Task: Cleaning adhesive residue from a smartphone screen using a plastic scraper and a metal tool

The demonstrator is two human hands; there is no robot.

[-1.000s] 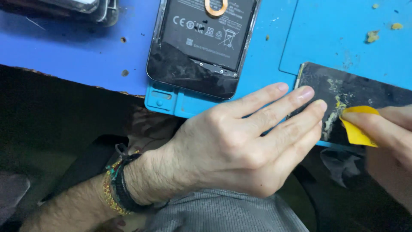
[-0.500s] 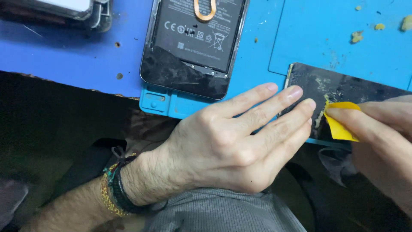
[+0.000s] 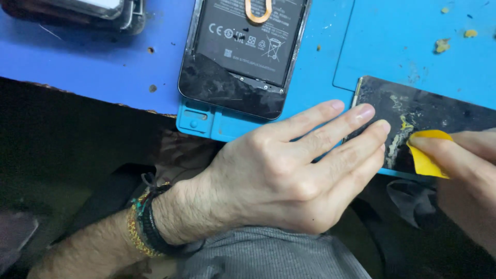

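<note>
Opened phone [image 3: 243,57]: top end cut off by upper frame edge. Dark back panel [image 3: 429,113] runs off the right edge; its near-left corner is hidden under the left hand [image 3: 289,170] fingers. Right hand [image 3: 465,170] mostly out of frame. Yellow pick [image 3: 426,155] partly covered by fingertips. Dark object [image 3: 77,13] at top left cropped, unidentifiable.

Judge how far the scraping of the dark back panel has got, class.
Done: the opened phone lies apart, crumbs on the blue mat. In hand: left hand steadies the back panel; right hand scrapes with a yellow pick. Left: yellowish residue remains.
</note>
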